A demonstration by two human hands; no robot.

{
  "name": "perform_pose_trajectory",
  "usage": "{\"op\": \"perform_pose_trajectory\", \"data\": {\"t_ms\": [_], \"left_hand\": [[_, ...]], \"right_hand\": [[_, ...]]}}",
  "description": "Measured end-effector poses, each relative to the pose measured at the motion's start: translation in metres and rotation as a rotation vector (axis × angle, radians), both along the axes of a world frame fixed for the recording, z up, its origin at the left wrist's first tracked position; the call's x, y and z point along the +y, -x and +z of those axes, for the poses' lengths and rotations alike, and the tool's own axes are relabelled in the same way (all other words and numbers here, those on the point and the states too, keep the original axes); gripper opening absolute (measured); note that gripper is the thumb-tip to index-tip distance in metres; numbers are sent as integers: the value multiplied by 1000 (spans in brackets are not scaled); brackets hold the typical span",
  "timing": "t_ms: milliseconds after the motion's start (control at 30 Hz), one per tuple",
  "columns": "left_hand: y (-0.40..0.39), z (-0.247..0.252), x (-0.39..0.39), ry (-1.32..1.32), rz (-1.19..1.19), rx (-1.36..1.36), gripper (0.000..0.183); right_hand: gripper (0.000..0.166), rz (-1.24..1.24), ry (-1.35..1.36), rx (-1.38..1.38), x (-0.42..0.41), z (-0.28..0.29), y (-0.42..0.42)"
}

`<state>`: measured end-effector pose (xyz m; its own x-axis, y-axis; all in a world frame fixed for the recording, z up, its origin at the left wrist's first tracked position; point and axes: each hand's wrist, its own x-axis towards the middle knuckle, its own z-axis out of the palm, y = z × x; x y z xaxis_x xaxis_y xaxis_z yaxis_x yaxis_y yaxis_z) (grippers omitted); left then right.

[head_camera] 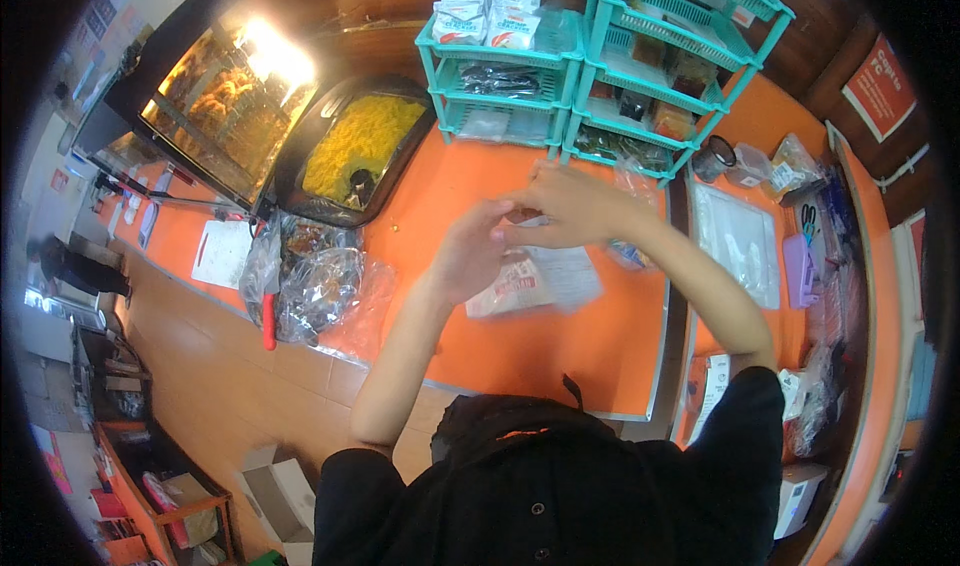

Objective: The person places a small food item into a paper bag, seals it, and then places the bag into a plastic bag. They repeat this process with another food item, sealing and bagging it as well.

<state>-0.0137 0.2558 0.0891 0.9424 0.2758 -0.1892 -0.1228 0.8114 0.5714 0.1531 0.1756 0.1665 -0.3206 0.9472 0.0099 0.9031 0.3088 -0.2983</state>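
Observation:
Both hands are raised over the orange counter (480,363), close together with fingertips meeting or nearly so. My left hand (469,251) has its palm turned inward and its thumb up. My right hand (574,202) reaches across from the other side, its fingers bent toward the left hand. A small dark reddish patch shows between them; I cannot tell what it is or whether either hand holds it. Below the hands lie a white printed paper food bag (517,288) and a white sheet of paper (570,273), partly hidden by the hands.
Left are a lit food warmer (225,116), a black tray of yellow rice (360,142), clear plastic bags (322,296) and a red-handled knife (268,322). Teal shelves (502,56) with cracker packets stand behind. A purple holder (801,270) with scissors is at right. Another person (82,266) stands far left.

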Motion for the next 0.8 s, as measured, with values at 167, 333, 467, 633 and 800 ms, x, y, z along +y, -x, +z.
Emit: {"op": "perform_pose_trajectory", "data": {"t_ms": [167,333,467,633,800], "left_hand": [[8,2,-18,98,-115,-4,54],[15,22,-30,28,-140,55,60],[15,32,-30,18,-181,122,61],[13,31,-25,-5,-187,145,71],[12,16,-32,-159,-202,93,67]], "right_hand": [[51,-263,115,667,-37,-60,-21],[73,-327,93,943,-102,-118,-56],[93,-356,111,568,-104,-174,-30],[81,-130,9,625,-75,-166,-4],[47,-308,3,1108,-69,-213,13]]}}
